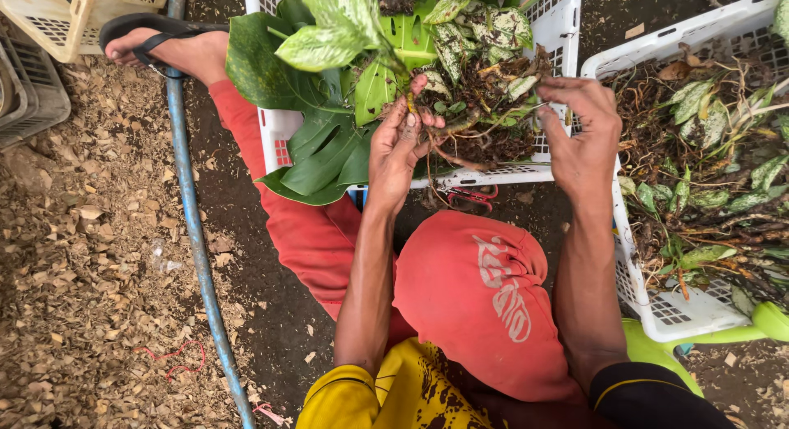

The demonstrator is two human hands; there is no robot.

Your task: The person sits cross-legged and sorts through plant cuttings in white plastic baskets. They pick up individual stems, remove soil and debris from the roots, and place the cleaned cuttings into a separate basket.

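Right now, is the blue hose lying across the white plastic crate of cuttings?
No, the blue hose lies on the ground left of the white plastic crate, apart from it.

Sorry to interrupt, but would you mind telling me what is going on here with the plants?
A person seated on the ground is working on a rooted plant cutting over a white plastic crate of variegated and green leaves. The left hand grips the stem near the roots, while the right hand pinches at the tangle of roots from the other side. A second white crate to the right holds more cuttings with roots, and a blue hose runs along the ground on the left.
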